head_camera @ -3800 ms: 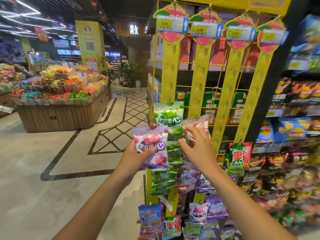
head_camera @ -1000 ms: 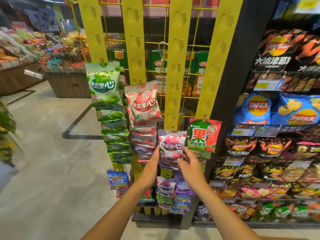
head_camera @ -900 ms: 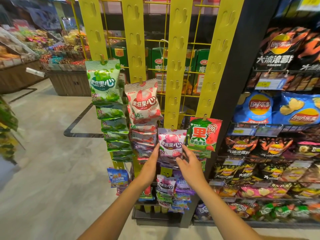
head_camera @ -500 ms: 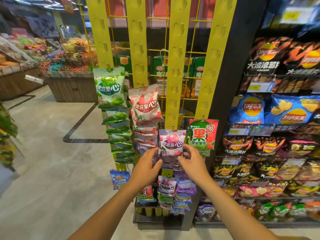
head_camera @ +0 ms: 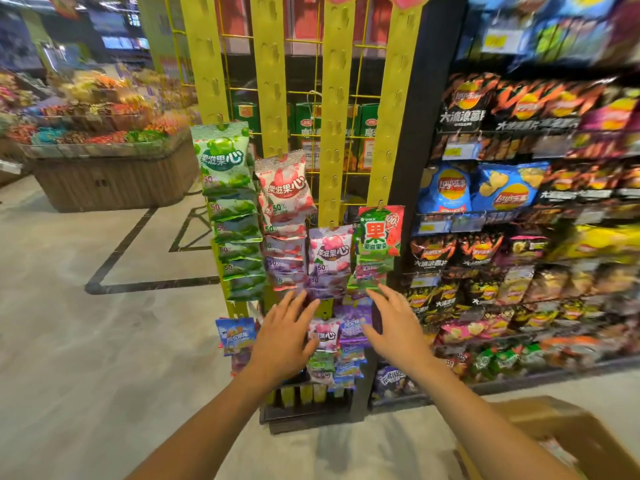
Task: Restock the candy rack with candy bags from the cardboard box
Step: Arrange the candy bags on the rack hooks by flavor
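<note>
Purple-pink foil candy bag (head_camera: 329, 254) hangs on the yellow slotted candy rack (head_camera: 337, 133). Our left hand (head_camera: 284, 341) and right hand (head_camera: 394, 327) hover just below, fingers spread, holding nothing. We cannot tell the contents of the brown cardboard box (head_camera: 554, 441).

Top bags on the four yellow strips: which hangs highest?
The green bag on the leftmost strip; the red-white bag, purple bag and watermelon bag hang lower.

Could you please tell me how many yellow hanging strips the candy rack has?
4 yellow strips, side by side: leftmost, second, third, rightmost. None seems hidden.
</note>
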### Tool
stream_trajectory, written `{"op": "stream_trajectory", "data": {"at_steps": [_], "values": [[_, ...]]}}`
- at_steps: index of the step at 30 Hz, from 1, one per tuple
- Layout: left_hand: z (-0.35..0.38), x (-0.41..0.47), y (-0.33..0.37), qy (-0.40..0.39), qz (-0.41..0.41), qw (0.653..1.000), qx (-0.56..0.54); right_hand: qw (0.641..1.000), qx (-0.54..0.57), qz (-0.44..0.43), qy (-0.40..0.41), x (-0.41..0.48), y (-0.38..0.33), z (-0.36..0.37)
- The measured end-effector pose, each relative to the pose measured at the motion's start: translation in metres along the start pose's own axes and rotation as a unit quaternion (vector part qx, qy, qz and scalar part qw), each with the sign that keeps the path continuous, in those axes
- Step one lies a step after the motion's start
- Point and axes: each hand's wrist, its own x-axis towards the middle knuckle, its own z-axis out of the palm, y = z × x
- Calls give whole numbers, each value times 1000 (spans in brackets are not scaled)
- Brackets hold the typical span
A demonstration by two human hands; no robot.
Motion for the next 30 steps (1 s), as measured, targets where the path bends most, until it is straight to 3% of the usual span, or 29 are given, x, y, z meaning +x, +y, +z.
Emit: {"op": "stream_trajectory", "data": {"at_steps": [12, 22, 30], "values": [[42, -21, 89, -72, 123, 989, -26, 987, -19, 160, 2, -131, 74, -22], [99, -17, 231, -144, 214, 964, -64, 957, 5, 288, 30, -229, 174, -40], [146, -5, 357, -196, 277, 940, -43, 939, 15, 343, 26, -289, 279, -72]]}}
